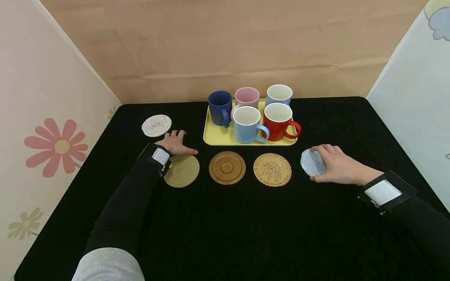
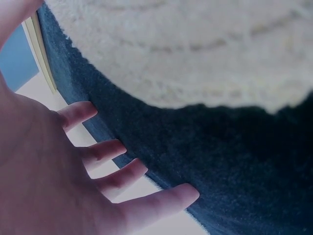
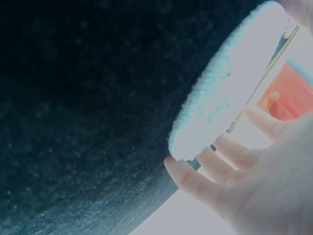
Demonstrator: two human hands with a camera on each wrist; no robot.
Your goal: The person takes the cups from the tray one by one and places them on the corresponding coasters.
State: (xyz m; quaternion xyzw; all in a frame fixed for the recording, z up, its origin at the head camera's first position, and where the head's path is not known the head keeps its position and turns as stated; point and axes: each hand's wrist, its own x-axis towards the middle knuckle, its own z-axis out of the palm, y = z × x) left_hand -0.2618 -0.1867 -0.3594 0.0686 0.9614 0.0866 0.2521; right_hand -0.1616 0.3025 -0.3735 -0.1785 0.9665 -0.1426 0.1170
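My right hand (image 1: 335,164) spans a round light-blue coaster (image 1: 313,162), its thumb at the near edge and its fingers at the far edge. Seen from the right wrist, the pale, thick coaster (image 3: 230,83) stands tilted against the fingertips. My left hand (image 1: 174,143) is spread with nothing in it, between a white speckled coaster (image 1: 156,125) and an olive-tan woven coaster (image 1: 183,171). Its thumb lies over the far edge of the olive-tan one. In the left wrist view its fingers (image 2: 120,176) are apart, and a coiled woven coaster (image 2: 195,49) fills the top.
A yellow tray (image 1: 218,136) at the back holds a dark-blue mug (image 1: 219,109), a pink mug (image 1: 247,97), a red mug (image 1: 275,127) and two light-blue mugs, one in front (image 1: 246,127). Before it lie a brown wooden coaster (image 1: 227,168) and a straw coaster (image 1: 272,169). Walls enclose the black table.
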